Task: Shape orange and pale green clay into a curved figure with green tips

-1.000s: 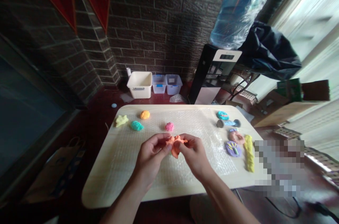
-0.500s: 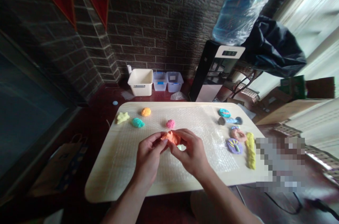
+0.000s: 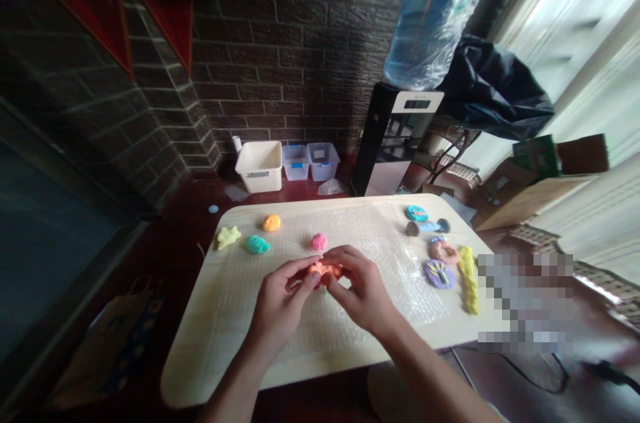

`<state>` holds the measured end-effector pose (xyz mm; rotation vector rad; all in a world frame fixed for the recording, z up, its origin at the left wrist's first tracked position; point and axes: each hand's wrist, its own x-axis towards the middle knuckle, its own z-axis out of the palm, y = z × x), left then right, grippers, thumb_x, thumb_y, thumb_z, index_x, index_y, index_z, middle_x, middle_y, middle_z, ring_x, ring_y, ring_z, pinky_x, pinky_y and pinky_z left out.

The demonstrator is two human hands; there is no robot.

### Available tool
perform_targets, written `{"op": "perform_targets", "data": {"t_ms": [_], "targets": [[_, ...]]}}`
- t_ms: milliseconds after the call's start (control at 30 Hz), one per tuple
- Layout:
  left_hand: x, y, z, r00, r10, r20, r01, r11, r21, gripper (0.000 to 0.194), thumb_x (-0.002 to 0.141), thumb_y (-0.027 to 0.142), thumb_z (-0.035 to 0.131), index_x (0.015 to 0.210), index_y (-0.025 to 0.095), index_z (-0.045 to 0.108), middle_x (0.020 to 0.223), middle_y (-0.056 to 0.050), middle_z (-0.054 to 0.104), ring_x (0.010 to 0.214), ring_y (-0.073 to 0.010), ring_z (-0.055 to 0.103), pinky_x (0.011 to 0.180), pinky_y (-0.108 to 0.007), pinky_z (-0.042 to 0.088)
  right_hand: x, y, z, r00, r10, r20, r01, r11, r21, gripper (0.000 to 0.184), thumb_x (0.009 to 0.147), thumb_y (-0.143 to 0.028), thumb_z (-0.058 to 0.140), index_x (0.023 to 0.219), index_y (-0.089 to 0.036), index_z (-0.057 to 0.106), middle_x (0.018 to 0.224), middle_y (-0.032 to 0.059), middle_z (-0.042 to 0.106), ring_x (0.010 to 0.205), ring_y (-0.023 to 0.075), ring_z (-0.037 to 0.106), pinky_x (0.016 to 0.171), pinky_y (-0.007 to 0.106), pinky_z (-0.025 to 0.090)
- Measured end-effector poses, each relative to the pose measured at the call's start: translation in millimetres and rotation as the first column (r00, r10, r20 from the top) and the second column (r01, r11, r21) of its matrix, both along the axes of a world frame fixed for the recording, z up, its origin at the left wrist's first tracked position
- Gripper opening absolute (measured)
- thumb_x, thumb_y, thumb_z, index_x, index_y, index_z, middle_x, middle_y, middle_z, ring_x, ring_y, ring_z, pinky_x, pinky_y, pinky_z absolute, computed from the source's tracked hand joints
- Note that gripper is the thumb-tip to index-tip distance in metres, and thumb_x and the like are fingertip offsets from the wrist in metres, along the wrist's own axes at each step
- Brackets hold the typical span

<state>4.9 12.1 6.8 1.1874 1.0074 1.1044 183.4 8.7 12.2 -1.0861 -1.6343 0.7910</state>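
Between my fingertips is a lump of orange modelling clay (image 3: 326, 269), held above the table. My left hand (image 3: 285, 293) pinches its left side, and my right hand (image 3: 361, 289) grips the right side with curled fingers. Part of the clay is hidden behind the fingers. Just beyond my hands sits a pink clay ball (image 3: 319, 241). A bit of pale green (image 3: 323, 289) shows below the orange clay, mostly covered by my hands. To the left lie a teal clay lump (image 3: 257, 244), an orange-yellow ball (image 3: 271, 222) and a pale yellow star-like piece (image 3: 228, 237).
Bubble wrap (image 3: 370, 229) covers much of the pale table (image 3: 195, 356). On the right are a purple clay disc (image 3: 439, 273), a yellow clay strip (image 3: 469, 279), a brownish ring (image 3: 444, 251), a dumbbell-shaped piece (image 3: 428, 227) and a teal disc (image 3: 417, 213). Bins (image 3: 259, 166) stand behind.
My fingers have closed further over the orange clay, which looks more bunched up and less spread. The camera view has shifted slightly. The other clay pieces stay in place on the table.
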Motion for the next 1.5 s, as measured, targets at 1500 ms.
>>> {"op": "perform_targets", "data": {"t_ms": [1500], "targets": [[11.5, -7.3, -9.0, 0.996, 0.037, -0.08, -0.034, 0.999, 0.036, 0.032, 0.092, 0.041, 0.073, 0.113, 0.017, 0.075, 0.11, -0.014, 0.078, 0.094, -0.0276, 0.075, 0.085, -0.033, 0.058, -19.4, 1.7, -9.2, 0.975, -0.117, -0.191, 0.071, 0.971, -0.228, 0.021, 0.091, -0.034, 0.07, 0.083, -0.02, 0.084, 0.084, 0.0078, 0.074, 0.074, 0.02, 0.071, 0.064, 0.029, 0.059]]}}
